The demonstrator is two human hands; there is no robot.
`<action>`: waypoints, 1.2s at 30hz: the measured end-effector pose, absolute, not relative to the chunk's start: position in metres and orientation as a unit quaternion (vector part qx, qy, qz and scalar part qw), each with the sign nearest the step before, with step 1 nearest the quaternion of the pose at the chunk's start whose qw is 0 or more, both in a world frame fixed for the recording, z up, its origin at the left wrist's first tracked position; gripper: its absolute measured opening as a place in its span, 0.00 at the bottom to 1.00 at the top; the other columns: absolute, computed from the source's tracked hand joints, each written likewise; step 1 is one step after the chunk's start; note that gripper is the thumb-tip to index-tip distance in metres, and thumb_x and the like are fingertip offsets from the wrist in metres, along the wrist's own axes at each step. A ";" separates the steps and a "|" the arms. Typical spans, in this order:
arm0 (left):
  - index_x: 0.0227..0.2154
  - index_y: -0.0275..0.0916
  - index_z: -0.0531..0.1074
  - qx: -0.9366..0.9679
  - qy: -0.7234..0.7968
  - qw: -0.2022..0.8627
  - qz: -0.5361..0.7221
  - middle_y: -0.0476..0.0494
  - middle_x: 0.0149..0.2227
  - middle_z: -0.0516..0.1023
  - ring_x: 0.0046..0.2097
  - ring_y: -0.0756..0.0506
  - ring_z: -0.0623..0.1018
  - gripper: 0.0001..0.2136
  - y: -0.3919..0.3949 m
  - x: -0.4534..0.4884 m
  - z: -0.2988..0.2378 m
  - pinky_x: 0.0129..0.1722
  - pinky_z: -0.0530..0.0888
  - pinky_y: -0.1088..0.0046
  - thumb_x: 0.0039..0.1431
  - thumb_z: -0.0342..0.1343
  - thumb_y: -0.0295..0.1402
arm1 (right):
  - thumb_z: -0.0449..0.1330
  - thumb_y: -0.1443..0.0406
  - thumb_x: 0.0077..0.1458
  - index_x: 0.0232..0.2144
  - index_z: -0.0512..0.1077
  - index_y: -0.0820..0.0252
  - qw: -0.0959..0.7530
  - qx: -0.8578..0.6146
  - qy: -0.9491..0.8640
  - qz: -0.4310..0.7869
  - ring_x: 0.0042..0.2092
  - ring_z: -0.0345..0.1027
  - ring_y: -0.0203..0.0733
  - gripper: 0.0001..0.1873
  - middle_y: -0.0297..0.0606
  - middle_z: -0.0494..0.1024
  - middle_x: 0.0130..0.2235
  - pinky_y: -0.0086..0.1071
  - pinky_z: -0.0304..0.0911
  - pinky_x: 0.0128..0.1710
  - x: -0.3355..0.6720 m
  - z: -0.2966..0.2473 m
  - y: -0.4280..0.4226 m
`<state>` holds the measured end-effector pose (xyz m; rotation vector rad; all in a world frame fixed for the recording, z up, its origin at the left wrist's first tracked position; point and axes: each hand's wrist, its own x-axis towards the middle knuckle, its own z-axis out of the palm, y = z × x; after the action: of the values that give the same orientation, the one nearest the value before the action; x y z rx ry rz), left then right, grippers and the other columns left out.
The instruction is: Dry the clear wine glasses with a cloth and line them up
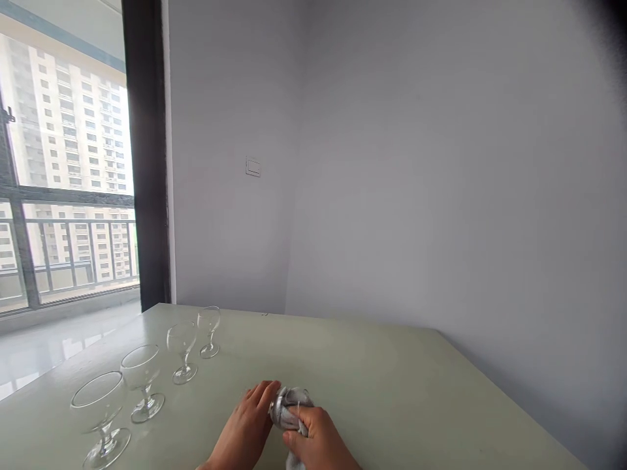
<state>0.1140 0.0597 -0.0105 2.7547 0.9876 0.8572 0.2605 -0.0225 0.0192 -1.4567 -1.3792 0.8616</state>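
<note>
In the head view, my left hand [249, 421] is closed around the left side of a clear glass [277, 411], which is tipped on its side low over the table. A light grey cloth [296, 462] is bunched in and around the glass's bowl, and its loose end hangs below. My right hand [316, 436] grips that cloth, with the thumb and fingers pressed against it at the rim. The stem and foot of the held glass are mostly hidden by my left hand.
Several stemmed glasses stand upright in a slanting row on the left, from a near glass [102, 418] to a far glass [209, 331]. They rest on a pale green table [372, 365]. Grey walls [392, 163] border its far side, and a window [68, 163] is at left.
</note>
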 end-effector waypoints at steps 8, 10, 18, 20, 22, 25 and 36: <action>0.55 0.40 0.49 0.921 0.207 -0.079 0.320 0.37 0.42 0.76 0.40 0.40 0.77 0.30 0.063 0.109 0.000 0.37 0.73 0.64 0.53 0.57 0.37 | 0.61 0.61 0.41 0.32 0.74 0.62 0.526 -0.457 -0.483 0.529 0.25 0.55 0.33 0.14 0.31 0.68 0.23 0.27 0.52 0.27 0.262 0.024 -0.022; 0.54 0.42 0.50 0.923 0.218 -0.008 0.316 0.39 0.42 0.76 0.40 0.41 0.77 0.30 0.062 0.106 -0.001 0.38 0.73 0.67 0.52 0.56 0.44 | 0.60 0.64 0.42 0.31 0.75 0.60 0.468 -0.496 -0.578 0.448 0.27 0.57 0.34 0.10 0.31 0.70 0.25 0.27 0.52 0.28 0.267 0.033 -0.030; 0.55 0.46 0.53 0.923 0.257 0.047 0.283 0.44 0.43 0.77 0.42 0.42 0.76 0.34 0.062 0.106 0.000 0.43 0.72 0.67 0.47 0.62 0.39 | 0.56 0.68 0.42 0.23 0.71 0.59 0.413 -0.543 -0.600 0.418 0.23 0.50 0.31 0.04 0.27 0.60 0.19 0.26 0.45 0.23 0.282 0.045 -0.029; 0.53 0.45 0.58 0.914 0.243 -0.062 0.319 0.45 0.39 0.79 0.39 0.42 0.77 0.27 0.066 0.104 0.005 0.44 0.70 0.63 0.50 0.60 0.37 | 0.57 0.64 0.41 0.25 0.70 0.60 0.488 -0.506 -0.499 0.507 0.22 0.49 0.31 0.06 0.26 0.59 0.19 0.26 0.46 0.22 0.280 0.044 -0.022; 0.47 0.43 0.65 0.914 0.224 -0.108 0.320 0.48 0.32 0.79 0.33 0.44 0.77 0.16 0.068 0.100 0.012 0.38 0.70 0.66 0.56 0.55 0.37 | 0.59 0.62 0.40 0.27 0.70 0.61 0.528 -0.455 -0.455 0.554 0.22 0.48 0.30 0.10 0.26 0.59 0.20 0.26 0.47 0.23 0.279 0.049 -0.022; 0.40 0.43 0.69 0.931 0.237 -0.039 0.274 0.51 0.26 0.78 0.28 0.47 0.75 0.10 0.067 0.094 0.026 0.30 0.68 0.72 0.59 0.50 0.39 | 0.58 0.66 0.41 0.28 0.71 0.61 0.490 -0.453 -0.536 0.518 0.24 0.49 0.31 0.07 0.26 0.61 0.21 0.26 0.46 0.24 0.283 0.065 -0.034; 0.42 0.44 0.69 0.892 0.220 -0.147 0.366 0.48 0.32 0.77 0.36 0.46 0.75 0.11 0.058 0.098 0.029 0.38 0.69 0.67 0.56 0.54 0.37 | 0.61 0.63 0.42 0.29 0.71 0.63 0.557 -0.449 -0.413 0.564 0.23 0.49 0.31 0.10 0.27 0.59 0.21 0.26 0.48 0.24 0.277 0.060 -0.030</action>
<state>0.0979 0.0584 0.0288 3.1008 0.7639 1.2715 0.2774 -0.0297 0.0597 -1.0593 -0.9750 1.3318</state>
